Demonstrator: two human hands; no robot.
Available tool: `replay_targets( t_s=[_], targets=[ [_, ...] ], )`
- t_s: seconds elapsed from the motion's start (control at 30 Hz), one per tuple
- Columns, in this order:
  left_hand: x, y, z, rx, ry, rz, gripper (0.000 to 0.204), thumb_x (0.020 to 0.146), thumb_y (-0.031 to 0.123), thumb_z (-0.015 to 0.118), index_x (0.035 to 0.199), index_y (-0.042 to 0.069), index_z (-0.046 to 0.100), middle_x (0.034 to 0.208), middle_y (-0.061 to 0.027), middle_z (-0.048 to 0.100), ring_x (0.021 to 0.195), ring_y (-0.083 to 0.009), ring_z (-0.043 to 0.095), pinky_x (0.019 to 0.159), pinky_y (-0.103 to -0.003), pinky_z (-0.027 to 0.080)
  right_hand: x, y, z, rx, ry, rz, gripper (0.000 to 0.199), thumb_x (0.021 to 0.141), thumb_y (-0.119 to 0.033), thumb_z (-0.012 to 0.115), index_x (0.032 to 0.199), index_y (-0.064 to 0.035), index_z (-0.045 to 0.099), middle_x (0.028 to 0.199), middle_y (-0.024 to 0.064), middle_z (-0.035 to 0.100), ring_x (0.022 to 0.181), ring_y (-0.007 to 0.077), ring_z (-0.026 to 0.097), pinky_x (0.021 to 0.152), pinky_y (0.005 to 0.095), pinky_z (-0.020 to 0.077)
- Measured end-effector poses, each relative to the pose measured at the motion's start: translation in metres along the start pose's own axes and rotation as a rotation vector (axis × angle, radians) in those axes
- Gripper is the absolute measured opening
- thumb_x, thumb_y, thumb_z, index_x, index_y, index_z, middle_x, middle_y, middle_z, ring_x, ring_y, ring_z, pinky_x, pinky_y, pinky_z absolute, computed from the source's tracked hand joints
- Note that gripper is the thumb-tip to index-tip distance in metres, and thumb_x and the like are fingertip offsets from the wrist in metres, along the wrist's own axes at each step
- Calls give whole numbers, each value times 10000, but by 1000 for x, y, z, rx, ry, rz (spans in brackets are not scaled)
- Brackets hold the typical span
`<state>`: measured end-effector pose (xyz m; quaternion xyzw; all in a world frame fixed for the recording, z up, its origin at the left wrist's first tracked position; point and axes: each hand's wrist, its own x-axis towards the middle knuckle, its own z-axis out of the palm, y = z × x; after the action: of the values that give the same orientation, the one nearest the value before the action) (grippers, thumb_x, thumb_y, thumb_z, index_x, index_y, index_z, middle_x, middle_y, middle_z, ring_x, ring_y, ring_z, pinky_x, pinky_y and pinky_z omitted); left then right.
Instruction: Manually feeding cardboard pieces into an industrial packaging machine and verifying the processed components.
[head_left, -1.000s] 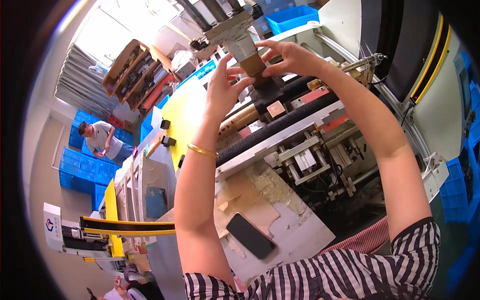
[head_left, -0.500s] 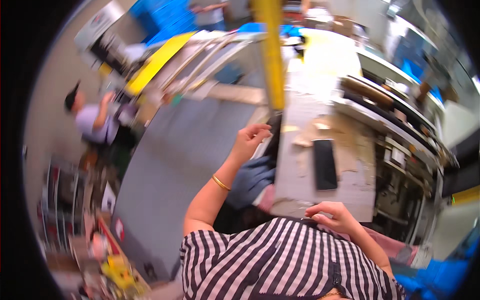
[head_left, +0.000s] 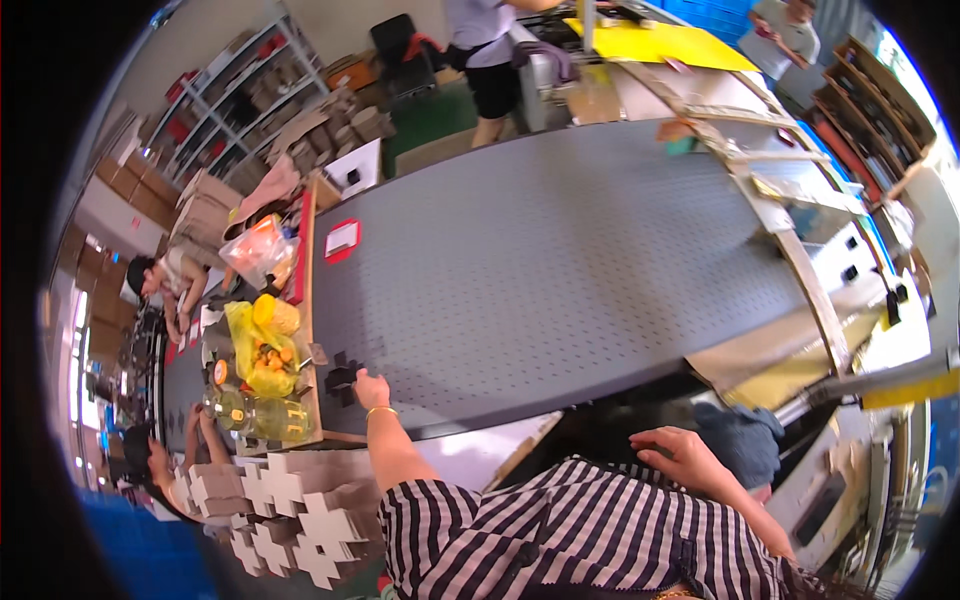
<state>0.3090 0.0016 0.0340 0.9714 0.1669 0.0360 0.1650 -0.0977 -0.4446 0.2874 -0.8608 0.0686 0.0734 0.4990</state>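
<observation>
Reaching over the table, the left hand is at black pieces, grip unclear from here; the right hand hovers, loose, empty.

Black and pale stripes cover the short-sleeved top; a gold bangle rings the left wrist.

the left hand now reaches to dark pieces on the grey tabletop; the right hand has left the metal block
</observation>
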Motion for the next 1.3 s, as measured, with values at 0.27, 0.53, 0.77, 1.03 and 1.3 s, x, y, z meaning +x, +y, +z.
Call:
replay_targets(
  t_s=[0.27, 0.53, 0.77, 1.03, 1.3],
  targets=[
    [34, -68, -42, 280, 65, -51, 347, 859, 48, 598, 1205, 75, 594, 1360, -218, 504, 1273, -375, 482, 983, -457, 479, 83, -13, 21, -68, -155, -129, 303, 870, -154, 698, 1141, -22, 668, 980, 146, 702, 898, 281, 684, 791, 365, 553],
    [49, -17, -25, 108, -149, 341, 192, 853, 19, 559, 952, 30, 724, 929, -151, 726, 825, -336, 711, 735, -416, 585, 36, -2, 17, -168, -32, -128, 303, 893, -226, 670, 1126, -33, 655, 972, 146, 698, 932, 315, 662, 844, 400, 527],
    [-230, 313, -108, -891, -1174, 1017, 108, 873, 119, 706, 840, 15, 701, 769, -15, 666, 673, -102, 584, 632, -259, 484, -81, -1, -22, -275, 449, -193, 294, 878, -157, 678, 1141, -31, 640, 1086, 147, 678, 985, 324, 644, 886, 405, 505],
    [-573, 390, -260, -831, -1131, 2392, 126, 783, 138, 779, 862, 65, 713, 815, -69, 661, 815, -227, 620, 721, -336, 512, -300, 4, -29, -371, 1042, -8, 354, 891, -155, 665, 1224, -46, 611, 1181, 131, 645, 1098, 315, 583, 960, 413, 452],
    [-780, 388, -294, -545, -1565, 2592, 133, 778, 59, 781, 897, 45, 724, 939, -73, 665, 775, -172, 622, 699, -280, 503, -476, 40, 17, 255, 1351, 91, 383, 920, -231, 666, 1254, -49, 624, 1154, 150, 663, 1076, 234, 626, 965, 337, 462]
  ],
)
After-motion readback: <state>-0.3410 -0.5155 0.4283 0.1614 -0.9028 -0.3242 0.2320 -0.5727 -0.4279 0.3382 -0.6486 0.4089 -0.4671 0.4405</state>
